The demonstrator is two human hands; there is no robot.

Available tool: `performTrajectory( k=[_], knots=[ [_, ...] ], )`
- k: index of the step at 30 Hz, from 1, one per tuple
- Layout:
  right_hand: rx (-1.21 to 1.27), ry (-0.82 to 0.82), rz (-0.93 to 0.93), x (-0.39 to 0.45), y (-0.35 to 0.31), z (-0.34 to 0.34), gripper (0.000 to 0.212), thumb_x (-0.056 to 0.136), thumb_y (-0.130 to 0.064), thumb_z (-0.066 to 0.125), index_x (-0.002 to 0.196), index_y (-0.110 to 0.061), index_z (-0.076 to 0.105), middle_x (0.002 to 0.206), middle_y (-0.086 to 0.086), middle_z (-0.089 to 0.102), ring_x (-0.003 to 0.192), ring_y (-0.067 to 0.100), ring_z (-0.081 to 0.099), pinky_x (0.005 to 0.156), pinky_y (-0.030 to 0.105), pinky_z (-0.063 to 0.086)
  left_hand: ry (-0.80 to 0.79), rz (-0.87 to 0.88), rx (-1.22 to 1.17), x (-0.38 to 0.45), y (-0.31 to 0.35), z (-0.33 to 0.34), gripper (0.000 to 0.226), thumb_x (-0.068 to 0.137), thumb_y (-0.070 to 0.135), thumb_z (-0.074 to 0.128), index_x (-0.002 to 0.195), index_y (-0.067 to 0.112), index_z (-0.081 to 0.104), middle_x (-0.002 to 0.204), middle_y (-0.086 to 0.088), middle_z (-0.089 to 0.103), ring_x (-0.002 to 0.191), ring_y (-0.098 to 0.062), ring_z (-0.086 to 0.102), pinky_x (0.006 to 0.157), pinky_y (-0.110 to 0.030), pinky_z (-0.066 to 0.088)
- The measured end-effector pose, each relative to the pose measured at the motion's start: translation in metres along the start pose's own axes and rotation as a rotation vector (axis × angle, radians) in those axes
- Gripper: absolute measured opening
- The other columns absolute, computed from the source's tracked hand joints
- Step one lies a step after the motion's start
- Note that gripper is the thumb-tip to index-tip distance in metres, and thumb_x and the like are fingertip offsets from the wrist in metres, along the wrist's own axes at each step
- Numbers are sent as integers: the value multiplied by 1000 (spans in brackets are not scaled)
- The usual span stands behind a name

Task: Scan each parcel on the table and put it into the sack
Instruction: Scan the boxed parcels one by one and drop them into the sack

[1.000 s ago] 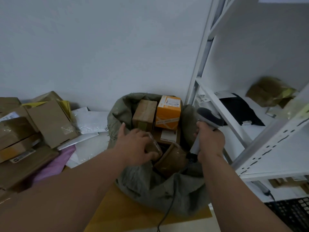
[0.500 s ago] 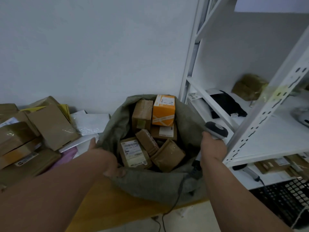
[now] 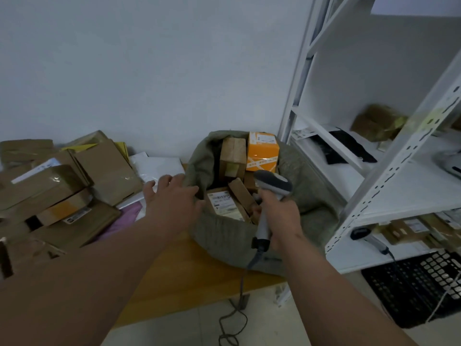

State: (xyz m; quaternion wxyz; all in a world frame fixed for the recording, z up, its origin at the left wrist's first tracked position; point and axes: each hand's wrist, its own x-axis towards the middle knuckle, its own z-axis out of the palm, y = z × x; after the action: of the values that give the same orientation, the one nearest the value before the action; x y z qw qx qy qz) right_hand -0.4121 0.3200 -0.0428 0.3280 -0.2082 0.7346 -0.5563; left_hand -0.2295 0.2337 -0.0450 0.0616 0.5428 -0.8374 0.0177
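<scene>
White shelf rack [image 3: 389, 186] hems the sack [image 3: 306, 196] on its right; the table [image 3: 189, 273] has a bare strip at its front edge w/ parcels [image 3: 64, 186] heaped far left. Sack sits on the table's right end, mouth open, boxes inside incl. an orange one [image 3: 263, 152]. Left hand [image 3: 172, 203] is empty, fingers spread over sack's left rim; right hand [image 3: 279, 218] grips the scanner [image 3: 270, 193] above the mouth.
</scene>
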Motion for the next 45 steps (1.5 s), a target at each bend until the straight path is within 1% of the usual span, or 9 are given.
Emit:
performTrajectory(
  k=[3,6,13,19,24,29,34,38,45],
  knots=[
    [76,-173,51,-11,-3,20,17,90,-30,67,95,-14,65,87,4,71,79,17,70,79,36,60,-6,-94,-68,1,-19,1,45,93,61,38,133,45,50,157,5,26,144,-25,16,115,-54,13],
    [5,-286,-10,-10,-9,49,23,90,-32,68,107,-16,63,98,6,72,84,20,73,76,37,62,0,-209,-103,4,-42,-2,50,93,63,36,139,46,44,158,5,23,145,-25,16,115,-54,12],
    [-49,-515,-13,-15,-25,128,18,94,-28,65,94,-10,63,100,15,70,63,11,69,62,30,59,-42,-507,-167,-17,-125,-6,48,93,62,36,134,41,48,155,-1,28,142,-31,19,114,-56,13],
    [-118,-645,40,-44,-9,213,13,93,-25,67,89,-13,62,89,10,68,78,27,71,70,38,58,-45,-789,-206,-62,-206,2,50,92,58,40,136,35,48,151,-2,33,139,-33,24,112,-56,19],
    [-210,-681,59,-71,2,276,22,92,-28,67,98,-7,66,84,10,72,65,16,68,59,29,58,-13,-933,-296,-77,-275,10,52,94,52,46,141,30,44,153,-4,33,141,-33,22,113,-54,18],
    [-233,-609,31,-95,2,350,38,85,-43,69,109,-13,66,94,7,70,85,22,65,77,42,56,-31,-947,-465,-72,-353,11,63,90,52,49,146,27,36,151,-6,34,138,-34,30,111,-54,28],
    [-211,-522,-25,-105,-3,400,15,86,-41,69,81,-29,63,80,-2,69,89,25,67,89,50,55,-8,-937,-735,-50,-407,14,53,81,51,50,123,19,53,117,-11,59,101,-33,58,86,-48,53],
    [-212,-511,-33,-102,-18,426,24,84,-42,70,99,-23,68,84,0,73,89,24,71,91,53,56,-33,-947,-959,-27,-420,16,51,94,28,54,141,14,41,124,-6,54,95,-22,54,71,-31,45],
    [-238,-598,-23,-72,-39,471,24,88,-39,69,102,-21,61,90,5,74,79,18,74,82,43,60,-3,-1086,-1280,9,-431,28,50,98,32,53,145,22,39,106,4,47,97,-19,46,90,-34,46]
  ],
)
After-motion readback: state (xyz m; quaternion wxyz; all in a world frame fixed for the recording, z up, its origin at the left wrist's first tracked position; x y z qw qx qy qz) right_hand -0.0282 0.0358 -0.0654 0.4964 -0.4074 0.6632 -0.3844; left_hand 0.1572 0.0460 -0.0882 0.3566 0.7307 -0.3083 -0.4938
